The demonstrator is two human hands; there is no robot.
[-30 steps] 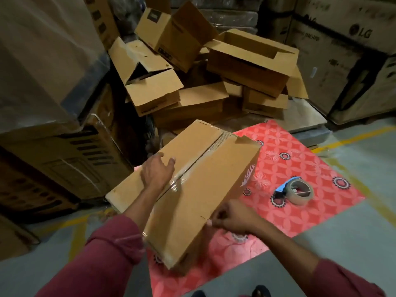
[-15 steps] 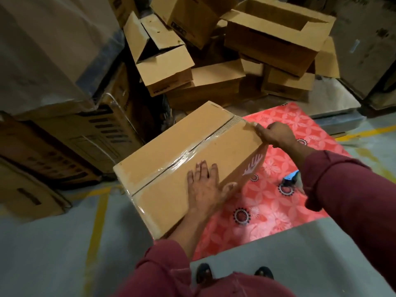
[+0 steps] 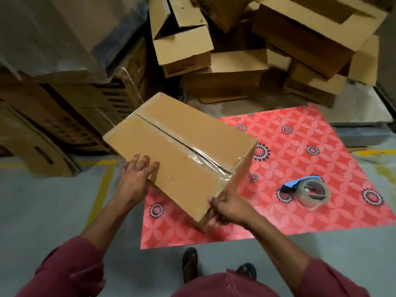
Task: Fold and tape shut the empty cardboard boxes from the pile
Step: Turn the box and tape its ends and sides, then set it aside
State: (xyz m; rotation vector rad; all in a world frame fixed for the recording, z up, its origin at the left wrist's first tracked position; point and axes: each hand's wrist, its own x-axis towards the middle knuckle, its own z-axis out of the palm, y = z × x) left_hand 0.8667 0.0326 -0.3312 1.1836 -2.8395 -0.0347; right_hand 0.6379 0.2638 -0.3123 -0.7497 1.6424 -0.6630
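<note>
1. Box (image 3: 182,151) sits held over the red mat's (image 3: 300,146) left edge, its taped seam and long axis running from far-left to near-right.
2. Left hand (image 3: 137,176) lies flat, fingers straight on the near-left edge; right hand (image 3: 227,207) pinches the near corner.
3. Tape dispenser (image 3: 308,191) lies right, nearer the right hand.
4. Underside hidden; far end's tape hard to judge.
</note>
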